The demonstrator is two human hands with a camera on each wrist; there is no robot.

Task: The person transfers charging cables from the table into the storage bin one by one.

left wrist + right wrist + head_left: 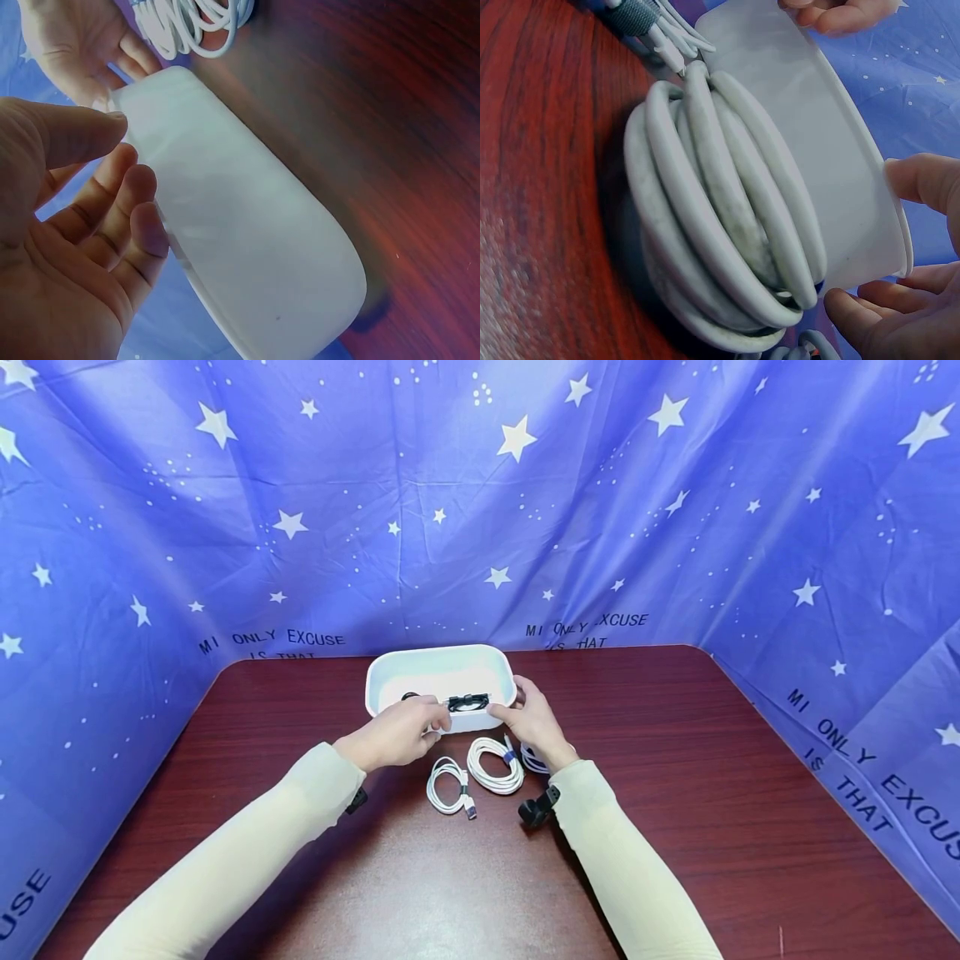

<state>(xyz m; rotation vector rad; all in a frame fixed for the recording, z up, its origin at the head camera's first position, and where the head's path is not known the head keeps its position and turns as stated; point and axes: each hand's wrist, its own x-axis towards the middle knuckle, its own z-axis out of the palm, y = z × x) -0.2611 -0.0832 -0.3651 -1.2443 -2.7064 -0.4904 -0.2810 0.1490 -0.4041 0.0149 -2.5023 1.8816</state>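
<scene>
A white oblong bin stands at the table's far edge. Inside it by the front wall lies a coiled black cable, and another dark piece shows partly behind my left hand. That hand is at the bin's front rim, fingers loosely bent, with nothing seen between thumb and fingers in the left wrist view. My right hand holds the bin's right end, thumb at the front rim and fingers round the side. Close in front lies a thick coiled white cable, bound with a blue strap in the head view.
A thinner white cable coil with a USB plug lies on the dark red wooden table, left of the thick one. Another pale coil is partly hidden under my right wrist. A blue star-printed curtain encloses the table's back and sides.
</scene>
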